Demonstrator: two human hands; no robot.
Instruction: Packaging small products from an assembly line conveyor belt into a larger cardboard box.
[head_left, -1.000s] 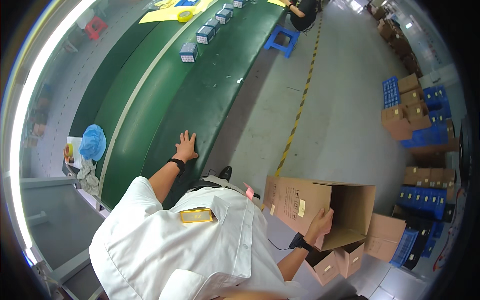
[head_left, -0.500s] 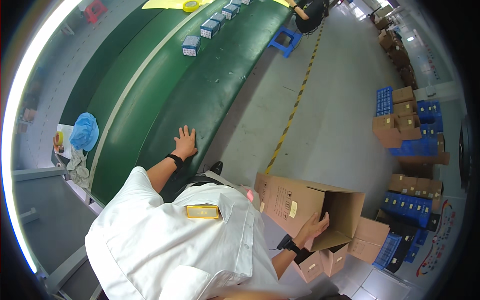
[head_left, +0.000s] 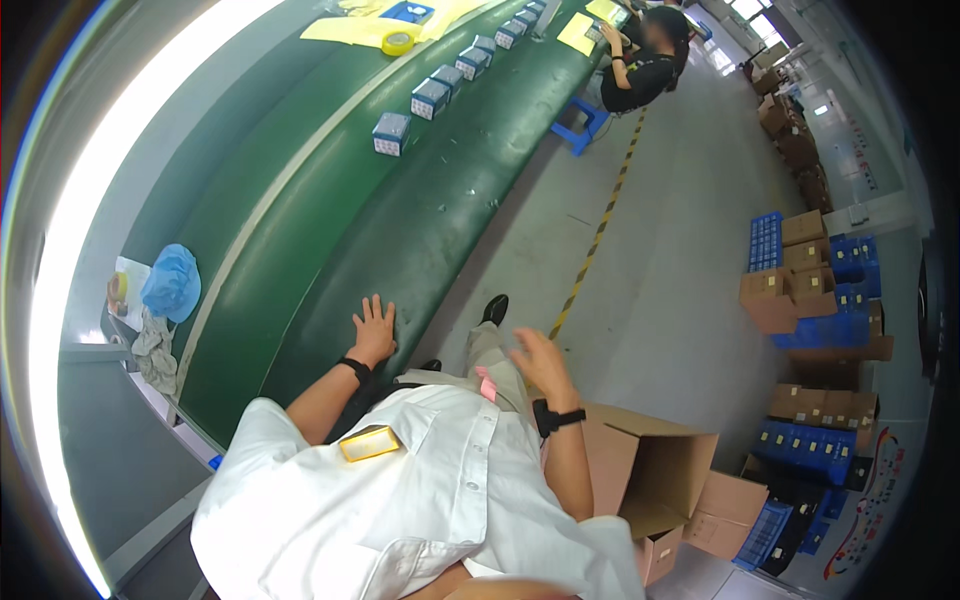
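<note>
Showing inner walls: brown carton (head_left: 604, 450) | left fingers (head_left: 376, 312) apart on green bench (head_left: 385, 245) | right fingers (head_left: 537, 345) apart

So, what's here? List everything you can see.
Bench: one, green, left to top
Small boxes: several, blue and white, on bench
Tape roll: one, yellow, top
Cap: one, blue, left
Open carton: one, brown, lower right
Stacked boxes and crates: many, brown and blue, right
Floor stripe: one, yellow and black, centre
Co-worker: at least one, black clothing, top
Shirt: one, white, bottom
Wristbands: two, black, wrists
Left fingers: several, bare, on bench
Right fingers: several, bare, above floor
</note>
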